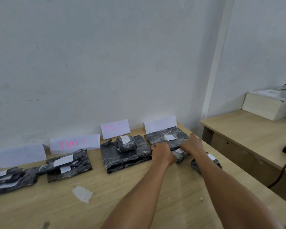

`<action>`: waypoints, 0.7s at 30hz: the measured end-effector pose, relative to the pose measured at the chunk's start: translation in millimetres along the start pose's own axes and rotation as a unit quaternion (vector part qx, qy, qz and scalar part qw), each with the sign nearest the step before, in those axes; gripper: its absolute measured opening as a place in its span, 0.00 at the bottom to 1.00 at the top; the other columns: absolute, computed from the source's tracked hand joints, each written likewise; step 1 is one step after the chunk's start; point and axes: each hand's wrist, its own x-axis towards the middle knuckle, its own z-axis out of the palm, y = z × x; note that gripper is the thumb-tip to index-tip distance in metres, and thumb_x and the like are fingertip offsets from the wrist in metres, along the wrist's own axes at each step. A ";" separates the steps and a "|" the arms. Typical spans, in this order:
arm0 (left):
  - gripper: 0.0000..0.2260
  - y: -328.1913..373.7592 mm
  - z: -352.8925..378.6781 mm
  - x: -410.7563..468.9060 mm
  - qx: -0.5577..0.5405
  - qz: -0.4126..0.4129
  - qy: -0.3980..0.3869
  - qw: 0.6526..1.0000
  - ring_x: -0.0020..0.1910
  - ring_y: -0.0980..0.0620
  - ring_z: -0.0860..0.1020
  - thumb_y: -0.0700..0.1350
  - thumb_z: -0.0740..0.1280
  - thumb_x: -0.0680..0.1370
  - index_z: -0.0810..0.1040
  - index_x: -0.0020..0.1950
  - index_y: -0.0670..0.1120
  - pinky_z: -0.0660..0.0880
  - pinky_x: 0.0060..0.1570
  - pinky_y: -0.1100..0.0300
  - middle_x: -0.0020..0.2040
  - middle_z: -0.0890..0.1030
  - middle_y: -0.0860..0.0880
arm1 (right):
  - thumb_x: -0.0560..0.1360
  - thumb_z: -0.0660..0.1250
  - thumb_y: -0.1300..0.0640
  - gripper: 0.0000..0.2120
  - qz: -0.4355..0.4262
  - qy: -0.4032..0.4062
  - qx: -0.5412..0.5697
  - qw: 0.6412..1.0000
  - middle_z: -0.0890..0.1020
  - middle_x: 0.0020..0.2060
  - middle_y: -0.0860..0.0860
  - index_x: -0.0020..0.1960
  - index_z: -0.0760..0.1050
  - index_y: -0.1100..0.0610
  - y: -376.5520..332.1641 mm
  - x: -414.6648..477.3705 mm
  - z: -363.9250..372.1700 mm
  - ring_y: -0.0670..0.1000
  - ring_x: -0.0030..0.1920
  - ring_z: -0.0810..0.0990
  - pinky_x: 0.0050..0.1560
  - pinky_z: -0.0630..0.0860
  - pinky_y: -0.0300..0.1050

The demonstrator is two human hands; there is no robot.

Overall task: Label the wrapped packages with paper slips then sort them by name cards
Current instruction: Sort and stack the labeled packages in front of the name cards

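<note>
Head view: both hands work at approx 1 o'clock on the desk (56,212), in front of the rightmost name card (160,123), whose writing is too faint to read. Left hand (163,153) has its fingers curled, apparently gripping the left end of a small pkg (181,157). Right hand (192,143) lies w/ fingers fairly straight on the near-right edge of the flat pkg (160,136) just behind.

Prob. reason: right steadies the flat one while left tucks the small pkg against it, so that card's group stays together. Its slip (179,150) faces up, so the name can be checked.

A spare pkg (217,162), also labelled, waits at 3 o'clock of the hands, partly under the right forearm. The other piles, from 12 round to 9 o'clock, lie below their own cards, so sorting looks nearly done.
</note>
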 end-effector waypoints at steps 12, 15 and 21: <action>0.17 8.6 17.8 -17.3 0.039 0.030 -0.049 0.998 0.67 0.37 0.65 0.50 0.66 0.74 0.74 0.58 0.41 0.64 0.68 0.47 0.63 0.73 0.37 | 0.69 0.73 0.63 0.18 0.140 0.075 0.042 0.986 0.80 0.55 0.62 0.57 0.76 0.67 15.4 -5.1 -24.3 0.60 0.56 0.79 0.47 0.77 0.47; 0.20 9.2 17.0 -22.3 0.031 0.012 -0.059 0.998 0.72 0.36 0.60 0.47 0.66 0.75 0.71 0.65 0.42 0.62 0.70 0.47 0.71 0.65 0.36 | 0.70 0.72 0.63 0.14 0.151 0.068 0.041 0.985 0.81 0.49 0.61 0.54 0.78 0.67 16.5 -11.5 -33.6 0.58 0.51 0.81 0.38 0.74 0.42; 0.26 10.3 4.5 -32.0 0.028 0.006 -0.080 0.996 0.71 0.38 0.63 0.47 0.67 0.76 0.66 0.72 0.43 0.67 0.66 0.49 0.75 0.59 0.39 | 0.69 0.72 0.61 0.12 0.149 0.047 0.029 0.987 0.82 0.45 0.59 0.50 0.79 0.66 16.8 -21.4 -48.8 0.55 0.46 0.82 0.33 0.78 0.43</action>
